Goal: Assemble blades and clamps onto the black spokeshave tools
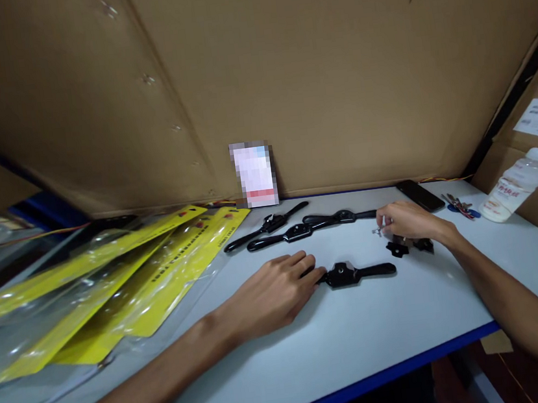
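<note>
My left hand (pixel 273 292) lies on the white table (pixel 364 340), its fingers over one handle of a black two-handled spokeshave (pixel 351 274). My right hand (pixel 406 220) is farther back and to the right, pinching a small silver screw (pixel 378 230) in its fingertips. Two small black parts (pixel 397 249) lie right under that hand. Three more black spokeshaves (pixel 297 231) lie in a row behind, near the cardboard wall.
Yellow and clear plastic packaging sleeves (pixel 126 278) are piled on the left. A dark phone (pixel 420 195), keys (pixel 461 207) and a white bottle (pixel 517 184) sit at the back right. Cardboard walls enclose the back and right. The table's blue front edge (pixel 369 382) is close.
</note>
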`<state>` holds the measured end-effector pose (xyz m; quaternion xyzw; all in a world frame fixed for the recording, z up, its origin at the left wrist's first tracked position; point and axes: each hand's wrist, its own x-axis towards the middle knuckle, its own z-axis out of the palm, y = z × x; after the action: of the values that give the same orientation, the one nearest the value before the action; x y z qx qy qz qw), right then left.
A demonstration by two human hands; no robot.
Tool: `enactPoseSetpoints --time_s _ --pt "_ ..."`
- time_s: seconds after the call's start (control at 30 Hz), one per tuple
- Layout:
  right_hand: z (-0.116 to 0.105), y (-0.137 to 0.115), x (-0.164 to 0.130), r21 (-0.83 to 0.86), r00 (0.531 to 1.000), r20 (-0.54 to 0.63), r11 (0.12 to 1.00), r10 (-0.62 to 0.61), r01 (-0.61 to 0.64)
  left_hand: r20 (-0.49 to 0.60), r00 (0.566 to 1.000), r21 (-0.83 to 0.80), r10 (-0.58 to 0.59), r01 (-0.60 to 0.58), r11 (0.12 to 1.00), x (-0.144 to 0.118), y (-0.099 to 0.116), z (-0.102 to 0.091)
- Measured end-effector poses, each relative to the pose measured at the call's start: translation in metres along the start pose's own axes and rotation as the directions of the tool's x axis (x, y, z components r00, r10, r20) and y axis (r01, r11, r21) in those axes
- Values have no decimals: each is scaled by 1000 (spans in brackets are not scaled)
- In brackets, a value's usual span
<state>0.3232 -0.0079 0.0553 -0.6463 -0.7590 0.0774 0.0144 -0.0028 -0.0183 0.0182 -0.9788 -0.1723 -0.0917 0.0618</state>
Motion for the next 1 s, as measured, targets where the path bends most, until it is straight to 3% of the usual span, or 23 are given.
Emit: enactPoseSetpoints --time_s 0.13,0.47,0.7,1.0 --pt "3 -3 -2 -12 999 27 999 -48 48 5 1000 0 2 -2 1000 0 0 0" --pt "14 -38 -6 -232 998 -16 971 -59 54 -5 1000 -2 -11 11 1000 1 1 -1" --pt "9 -37 -9 -249 996 24 964 -90 94 -43 999 -12 -15 15 1000 0 0 1" --pt "13 -35 -8 -246 995 -2 965 -97 94 -6 999 -53 49 -49 997 -1 0 -6"
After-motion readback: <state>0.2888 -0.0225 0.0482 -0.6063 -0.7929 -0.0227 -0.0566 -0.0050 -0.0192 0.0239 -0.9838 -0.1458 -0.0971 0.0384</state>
